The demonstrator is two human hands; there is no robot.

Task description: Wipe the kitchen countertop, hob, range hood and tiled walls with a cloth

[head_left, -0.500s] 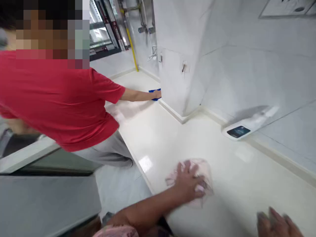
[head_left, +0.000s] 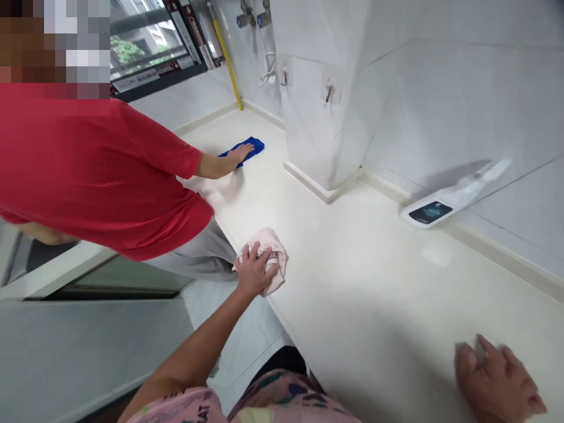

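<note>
My left hand (head_left: 256, 271) presses a crumpled pale pink cloth (head_left: 269, 238) against the white countertop (head_left: 348, 264), right at its front edge. The fingers curve over the cloth, partly covering a dark printed patch on it. At the lower right, my right hand (head_left: 496, 373) hovers over or rests on the counter, I cannot tell which. Its fingers are apart, with nothing in them. Against the back wall leans a white spray bottle (head_left: 427, 212) with a dark label, apart from both hands.
To the left a co-worker in a red shirt (head_left: 88, 176) presses a blue cloth (head_left: 253, 144) on the far counter. A tiled pillar (head_left: 315, 129) juts out between. A yellow pipe (head_left: 228, 59) rises beside the window (head_left: 145, 41). Grey floor (head_left: 247, 329) lies below the front edge.
My left hand has slid the pink cloth leftward and away from me to the counter's front edge. The co-worker's hand and blue cloth have moved left, away from the pillar.
</note>
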